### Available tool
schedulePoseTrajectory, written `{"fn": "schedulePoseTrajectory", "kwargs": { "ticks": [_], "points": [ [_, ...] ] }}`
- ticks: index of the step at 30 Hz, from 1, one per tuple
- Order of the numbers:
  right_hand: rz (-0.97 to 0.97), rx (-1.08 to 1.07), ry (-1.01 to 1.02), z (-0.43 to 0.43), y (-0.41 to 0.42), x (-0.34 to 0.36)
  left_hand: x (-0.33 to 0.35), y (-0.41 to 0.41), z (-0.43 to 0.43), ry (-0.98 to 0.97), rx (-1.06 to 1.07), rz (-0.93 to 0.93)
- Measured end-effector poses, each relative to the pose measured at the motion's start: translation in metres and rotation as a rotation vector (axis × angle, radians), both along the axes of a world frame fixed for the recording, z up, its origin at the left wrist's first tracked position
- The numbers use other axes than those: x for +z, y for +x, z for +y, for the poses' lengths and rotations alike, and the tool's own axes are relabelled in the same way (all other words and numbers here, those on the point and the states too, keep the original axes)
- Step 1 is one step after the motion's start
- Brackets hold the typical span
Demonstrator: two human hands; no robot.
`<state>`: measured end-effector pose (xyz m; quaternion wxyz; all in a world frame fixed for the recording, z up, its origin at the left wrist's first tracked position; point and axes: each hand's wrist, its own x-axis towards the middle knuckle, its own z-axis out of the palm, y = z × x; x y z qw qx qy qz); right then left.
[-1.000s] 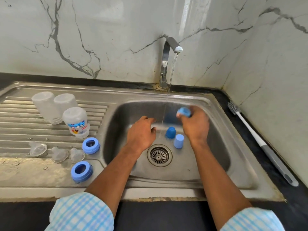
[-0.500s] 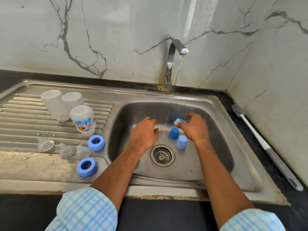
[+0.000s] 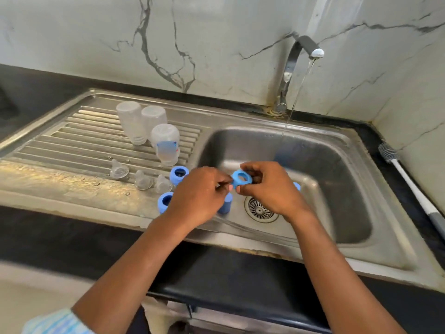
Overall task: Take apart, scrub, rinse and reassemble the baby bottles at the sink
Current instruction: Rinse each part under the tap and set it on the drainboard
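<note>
Two bare forearms reach up from six o'clock and converge. The right hand [image 3: 272, 189], knuckles up, curls its thumb and fingers round a blue plastic screw ring [image 3: 242, 179]. The left hand [image 3: 197, 198], fingers bent, pinches that ring's nine o'clock edge.

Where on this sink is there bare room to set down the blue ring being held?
Free for the held ring: the ribbed drainboard left of the bottles; its flat front strip left of the nipples; the basin floor right of the drain. Crowded: between bottles and basin, where nipples and two rings cluster.
</note>
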<state>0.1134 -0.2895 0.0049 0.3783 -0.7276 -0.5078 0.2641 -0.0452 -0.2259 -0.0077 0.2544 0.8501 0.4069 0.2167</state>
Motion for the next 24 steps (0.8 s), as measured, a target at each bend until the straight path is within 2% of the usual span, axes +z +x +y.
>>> {"fn": "schedulePoseTrajectory", "kwargs": {
  "ticks": [4, 10, 18, 24],
  "points": [
    [-0.037, 0.158, -0.041, 0.001, -0.037, 0.001, 0.01, -0.049, -0.006, 0.009, 0.096, 0.068],
    [-0.247, 0.303, -0.115, 0.005, -0.077, -0.01, 0.015, -0.087, 0.009, -0.033, 0.31, -0.031],
    [-0.3, 0.352, -0.144, 0.012, -0.082, -0.01, 0.015, -0.077, 0.018, -0.056, 0.299, -0.041],
    [-0.273, 0.321, -0.17, 0.013, -0.046, 0.0, 0.021, -0.056, 0.022, -0.049, 0.241, -0.052]
  ]
}}
